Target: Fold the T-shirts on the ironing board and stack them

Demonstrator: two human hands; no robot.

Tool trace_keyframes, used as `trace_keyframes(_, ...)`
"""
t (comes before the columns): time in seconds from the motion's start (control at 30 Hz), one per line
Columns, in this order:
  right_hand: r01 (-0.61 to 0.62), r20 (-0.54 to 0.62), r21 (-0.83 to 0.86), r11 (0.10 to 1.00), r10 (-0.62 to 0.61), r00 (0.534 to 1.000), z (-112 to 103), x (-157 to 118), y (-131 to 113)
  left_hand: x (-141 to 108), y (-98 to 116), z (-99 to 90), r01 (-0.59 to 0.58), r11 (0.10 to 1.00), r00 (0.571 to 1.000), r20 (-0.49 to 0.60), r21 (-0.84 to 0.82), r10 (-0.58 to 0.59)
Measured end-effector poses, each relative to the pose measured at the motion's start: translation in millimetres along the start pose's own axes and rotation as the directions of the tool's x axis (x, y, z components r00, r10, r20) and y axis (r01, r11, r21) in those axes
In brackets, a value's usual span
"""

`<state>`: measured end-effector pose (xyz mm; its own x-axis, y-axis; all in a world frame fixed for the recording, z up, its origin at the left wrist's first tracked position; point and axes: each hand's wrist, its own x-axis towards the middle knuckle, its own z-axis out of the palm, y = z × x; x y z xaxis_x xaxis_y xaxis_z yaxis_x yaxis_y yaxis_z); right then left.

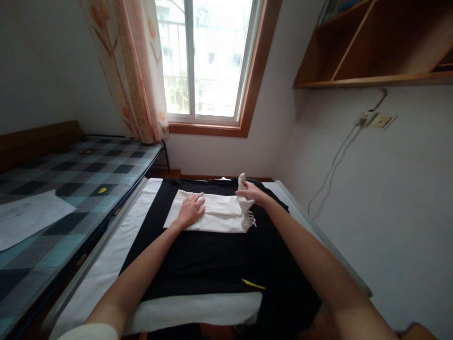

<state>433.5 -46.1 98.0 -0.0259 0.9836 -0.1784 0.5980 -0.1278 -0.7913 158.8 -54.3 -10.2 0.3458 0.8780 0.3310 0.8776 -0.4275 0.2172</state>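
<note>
A white cloth garment (222,222), folded into a long flat strip, lies on a spread black garment (208,264) with white lettering. My left hand (191,209) rests flat on the strip's left part, fingers stretched out. At the strip's right end, my right hand (253,192) pinches the white fabric and holds that end raised above the black cloth. The lettering beside the raised end is partly covered. Near the front of the black garment sits a small yellow strip (253,284).
Under the garments stands a white-covered table (95,269) with grey edges. To the left, a bed with a checked mattress (116,170) bears a paper sheet (31,215). A cable (332,165) hangs from a wall socket (366,118) at right, below a wooden shelf (368,81).
</note>
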Motion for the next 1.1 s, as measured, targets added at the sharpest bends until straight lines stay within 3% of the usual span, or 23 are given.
trace_keyframes(0.03,-0.021,0.131,0.062,0.998,0.012,0.991,16,1,-9,0,1,-0.7,0.0,1.0,1.0,0.001,0.002,0.0)
trace_keyframes(0.1,-0.094,0.431,0.056,0.994,0.061,0.9,45,2,-20,-1,1,-1.8,-0.005,1.0,1.0,0.002,0.009,0.005)
trace_keyframes(0.17,-0.043,0.515,0.032,0.999,0.021,0.857,62,7,-23,-1,1,-2.0,-0.012,1.0,1.0,0.003,0.013,0.012)
trace_keyframes(0.23,0.11,0.4,-0.024,0.994,-0.091,0.912,67,15,-20,-1,2,-1.9,-0.01,1.0,1.0,0.003,0.013,0.01)
trace_keyframes(0.3,0.263,0.206,-0.215,0.941,-0.219,0.954,65,26,-16,-1,3,-2.9,-0.005,1.0,1.0,-0.012,0.003,0.005)
trace_keyframes(0.4,0.299,0.059,-0.509,0.807,-0.314,0.948,64,40,-10,0,10,-10.4,-0.033,0.998,0.997,-0.077,-0.05,0.029)
trace_keyframes(0.47,0.278,0.061,-0.579,0.766,-0.299,0.952,69,45,-6,0,19,-19.8,-0.104,0.988,0.993,-0.067,-0.118,0.096)
trace_keyframes(0.53,0.272,0.084,-0.607,0.746,-0.28,0.956,76,47,-3,0,28,-30.5,-0.2,0.956,0.976,0.041,-0.213,0.214)
trace_keyframes(0.63,0.274,0.099,-0.64,0.718,-0.276,0.956,88,49,2,-2,41,-42.5,-0.278,0.893,0.895,0.241,-0.354,0.374)
trace_keyframes(0.7,0.267,0.089,-0.654,0.708,-0.278,0.956,92,50,5,-4,47,-46.0,-0.288,0.875,0.85,0.316,-0.39,0.421)
trace_keyframes(0.83,0.238,0.045,-0.66,0.713,-0.278,0.96,95,53,11,-5,51,-47.6,-0.312,0.88,0.815,0.374,-0.359,0.442)
trace_keyframes(0.97,0.242,0.017,-0.678,0.694,-0.314,0.949,98,51,17,-5,52,-48.6,-0.292,0.893,0.813,0.403,-0.344,0.421)
trace_keyframes(1.1,0.244,-0.022,-0.747,0.618,-0.39,0.921,102,44,20,-6,51,-45.9,-0.281,0.903,0.823,0.403,-0.326,0.401)
